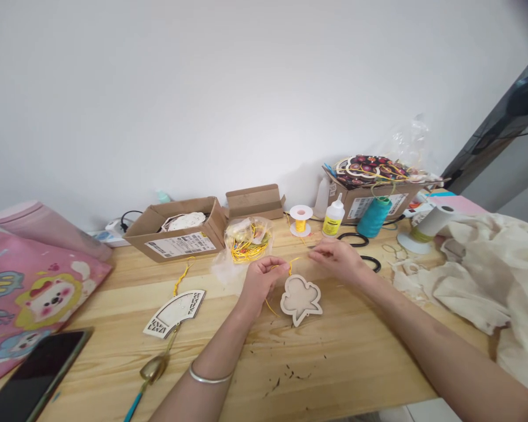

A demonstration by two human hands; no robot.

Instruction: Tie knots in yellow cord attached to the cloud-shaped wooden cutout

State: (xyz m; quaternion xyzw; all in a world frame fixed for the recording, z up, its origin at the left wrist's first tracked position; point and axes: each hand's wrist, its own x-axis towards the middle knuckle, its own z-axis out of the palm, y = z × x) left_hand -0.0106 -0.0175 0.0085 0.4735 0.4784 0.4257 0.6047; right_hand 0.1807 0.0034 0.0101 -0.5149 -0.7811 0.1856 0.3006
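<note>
My left hand (268,274) is closed in a pinch on a yellow cord (271,308) at the top of a wooden pendant (296,299). The pendant is pale and layered, with a rounded, cloud-like outline and a pointed lower end. Part of the cord sticks up between my hands. My right hand (334,257), fingers pinched together, is just to the right of the pendant; what it holds, if anything, is hidden. Behind that hand are the black handles of scissors (370,263), their blades mostly covered by it.
A fan-shaped wooden piece (175,313), spoon (155,368) and phone (35,375) lie left. Behind stand a cardboard box (180,243), bag of yellow cords (247,241), cord spool (300,221), glue bottle (333,218) and teal thread cone (374,217). Beige cloth (479,281) covers the right side.
</note>
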